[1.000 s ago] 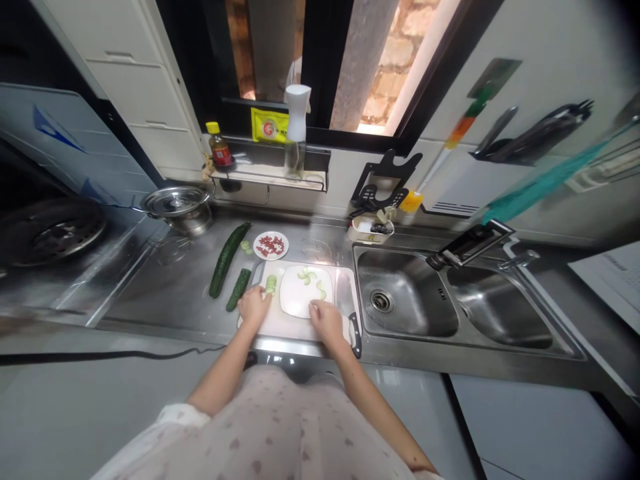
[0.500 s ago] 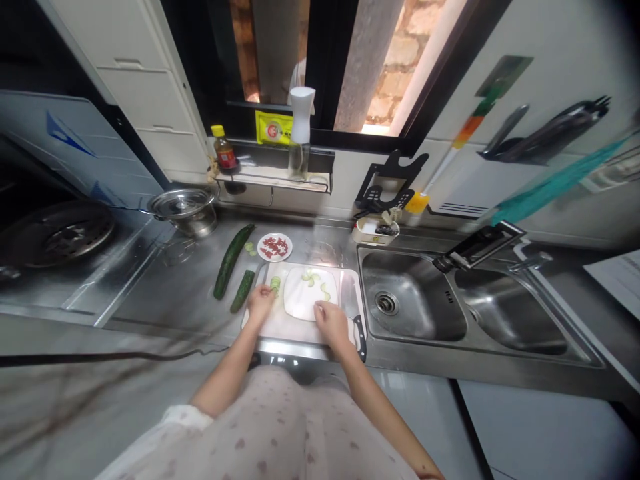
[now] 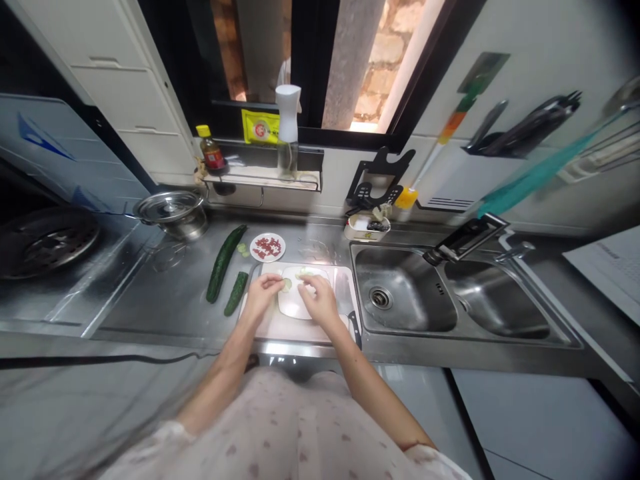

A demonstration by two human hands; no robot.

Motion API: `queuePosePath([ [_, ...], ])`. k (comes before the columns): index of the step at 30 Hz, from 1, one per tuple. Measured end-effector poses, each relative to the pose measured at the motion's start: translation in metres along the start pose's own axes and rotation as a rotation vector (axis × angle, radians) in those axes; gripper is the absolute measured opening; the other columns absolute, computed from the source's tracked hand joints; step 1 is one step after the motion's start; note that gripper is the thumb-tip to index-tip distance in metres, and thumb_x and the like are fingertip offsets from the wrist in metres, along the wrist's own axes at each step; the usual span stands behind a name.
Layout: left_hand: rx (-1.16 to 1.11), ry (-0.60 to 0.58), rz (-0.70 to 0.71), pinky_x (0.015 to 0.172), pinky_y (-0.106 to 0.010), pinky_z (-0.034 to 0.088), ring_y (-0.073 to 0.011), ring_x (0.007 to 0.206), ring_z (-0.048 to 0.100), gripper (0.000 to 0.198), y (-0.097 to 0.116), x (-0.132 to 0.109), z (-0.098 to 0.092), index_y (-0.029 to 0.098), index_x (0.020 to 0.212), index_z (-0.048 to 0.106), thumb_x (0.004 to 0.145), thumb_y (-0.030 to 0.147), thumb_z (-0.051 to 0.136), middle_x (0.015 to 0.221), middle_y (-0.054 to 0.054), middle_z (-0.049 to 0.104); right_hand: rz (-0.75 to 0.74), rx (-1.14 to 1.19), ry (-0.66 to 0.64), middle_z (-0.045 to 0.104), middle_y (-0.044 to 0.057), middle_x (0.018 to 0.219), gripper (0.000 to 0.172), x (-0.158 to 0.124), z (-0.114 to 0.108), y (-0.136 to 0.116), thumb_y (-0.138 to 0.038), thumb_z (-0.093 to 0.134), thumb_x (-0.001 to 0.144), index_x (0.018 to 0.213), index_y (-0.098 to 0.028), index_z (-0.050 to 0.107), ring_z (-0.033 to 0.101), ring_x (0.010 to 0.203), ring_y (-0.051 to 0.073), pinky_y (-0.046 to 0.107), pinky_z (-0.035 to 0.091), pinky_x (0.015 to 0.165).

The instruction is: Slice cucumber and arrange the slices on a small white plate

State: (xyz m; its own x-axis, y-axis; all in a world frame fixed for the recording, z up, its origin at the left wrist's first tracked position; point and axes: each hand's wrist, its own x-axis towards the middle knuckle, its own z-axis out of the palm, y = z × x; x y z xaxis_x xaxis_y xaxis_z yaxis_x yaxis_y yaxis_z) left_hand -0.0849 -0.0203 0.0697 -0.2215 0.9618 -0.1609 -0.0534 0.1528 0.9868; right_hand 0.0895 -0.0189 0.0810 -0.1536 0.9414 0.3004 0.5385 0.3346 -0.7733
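My left hand [image 3: 264, 293] is at the left edge of a white square plate [image 3: 295, 308], its fingertips pinched on a pale green cucumber slice [image 3: 287, 285]. Over the plate's right part is my right hand [image 3: 317, 297], fingers bent together near more slices at the back; what they hold is hidden. The plate rests on a white cutting board [image 3: 270, 329]. A knife [image 3: 355, 328] lies along the board's right side. Left of the board are a cut cucumber piece [image 3: 236, 294] and a long cucumber [image 3: 225, 264]. Behind sits a round plate with red pieces [image 3: 268, 247].
Two small slices [image 3: 243, 249] lie beside the round plate. A lidded steel pot [image 3: 176, 213] stands back left. The double sink [image 3: 405, 290] is to the right, with an oval holder [image 3: 367, 227] behind it.
My left hand has moved from the board to the plate's edge with a slice. My right hand has moved up and left over the plate. The whole view has shifted slightly.
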Motion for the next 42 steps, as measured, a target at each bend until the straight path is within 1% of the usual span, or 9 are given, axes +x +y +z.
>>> queuePosePath([
  [5,-0.016,-0.032,0.048,0.072,-0.029,0.051,-0.0181,0.078,0.065,0.032,0.018,-0.01,0.007,0.014,0.082,0.07,0.059,0.035,0.078,0.078,-0.006,0.07,0.033,0.119,-0.012,0.068,0.006,0.101,0.022,0.008,0.001,-0.014,-0.035,0.058,0.086,0.1,-0.022,0.069,0.059,0.096,0.019,0.032,0.045,0.085],
  [12,-0.003,-0.067,0.07,0.073,-0.029,0.051,-0.0187,0.081,0.064,0.031,0.024,-0.015,0.01,0.015,0.082,0.07,0.061,0.036,0.078,0.082,-0.006,0.07,0.074,0.211,-0.041,0.068,0.004,0.088,0.019,0.009,0.003,-0.02,-0.033,0.054,0.086,0.078,-0.02,0.066,0.059,0.089,0.018,0.03,0.045,0.079],
  [18,0.015,-0.002,0.051,0.063,-0.022,0.046,-0.0137,0.071,0.062,0.039,0.026,-0.016,0.004,0.015,0.094,0.069,0.069,0.043,0.073,0.078,-0.005,0.069,0.176,0.33,-0.03,0.067,0.002,0.078,0.02,0.013,0.003,-0.016,-0.035,0.055,0.083,0.073,-0.019,0.063,0.06,0.081,0.017,0.028,0.046,0.075],
  [22,-0.023,-0.1,-0.106,0.043,-0.017,0.031,-0.0069,0.047,0.048,0.05,0.03,-0.021,0.001,0.014,0.107,0.065,0.075,0.053,0.066,0.062,-0.001,0.063,0.167,0.336,-0.036,0.067,0.002,0.078,0.02,0.015,0.001,-0.015,-0.036,0.055,0.083,0.073,-0.02,0.062,0.06,0.081,0.017,0.028,0.046,0.075],
  [25,-0.127,-0.211,-0.268,0.038,-0.014,0.02,-0.0046,0.042,0.042,0.057,0.034,-0.026,0.004,0.016,0.118,0.059,0.077,0.054,0.063,0.063,-0.001,0.063,0.149,0.331,-0.047,0.066,0.002,0.078,0.02,0.014,-0.001,-0.016,-0.036,0.054,0.083,0.074,-0.02,0.062,0.059,0.081,0.017,0.028,0.046,0.074],
  [29,-0.343,-0.331,-0.458,0.036,-0.012,0.015,-0.0037,0.045,0.043,0.054,0.035,-0.028,0.008,0.02,0.12,0.056,0.076,0.048,0.067,0.071,-0.001,0.062,0.122,0.315,-0.057,0.065,0.001,0.077,0.02,0.011,-0.002,-0.017,-0.035,0.053,0.084,0.074,-0.02,0.062,0.059,0.081,0.017,0.028,0.046,0.075],
  [32,-0.455,-0.377,-0.518,0.036,-0.011,0.018,-0.003,0.047,0.044,0.049,0.034,-0.027,0.009,0.021,0.117,0.058,0.074,0.041,0.07,0.072,0.001,0.058,0.122,0.307,-0.06,0.065,0.001,0.075,0.02,0.009,-0.003,-0.017,-0.034,0.052,0.084,0.073,-0.02,0.062,0.058,0.08,0.016,0.028,0.046,0.074],
  [37,-0.47,-0.35,-0.456,0.038,-0.011,0.022,-0.0026,0.05,0.045,0.055,0.032,-0.024,0.01,0.023,0.119,0.057,0.067,0.027,0.076,0.078,0.001,0.058,0.138,0.305,-0.069,0.064,0.001,0.074,0.018,0.007,-0.007,-0.018,-0.033,0.055,0.082,0.072,-0.02,0.062,0.058,0.079,0.016,0.027,0.045,0.072],
  [42,-0.303,-0.289,-0.33,0.04,-0.012,0.021,-0.0037,0.054,0.046,0.063,0.038,-0.025,0.012,0.021,0.121,0.057,0.062,0.029,0.079,0.077,0.0,0.061,0.118,0.288,-0.079,0.066,0.001,0.076,0.019,0.005,-0.01,-0.019,-0.032,0.056,0.082,0.072,-0.019,0.066,0.059,0.08,0.016,0.026,0.045,0.071],
])
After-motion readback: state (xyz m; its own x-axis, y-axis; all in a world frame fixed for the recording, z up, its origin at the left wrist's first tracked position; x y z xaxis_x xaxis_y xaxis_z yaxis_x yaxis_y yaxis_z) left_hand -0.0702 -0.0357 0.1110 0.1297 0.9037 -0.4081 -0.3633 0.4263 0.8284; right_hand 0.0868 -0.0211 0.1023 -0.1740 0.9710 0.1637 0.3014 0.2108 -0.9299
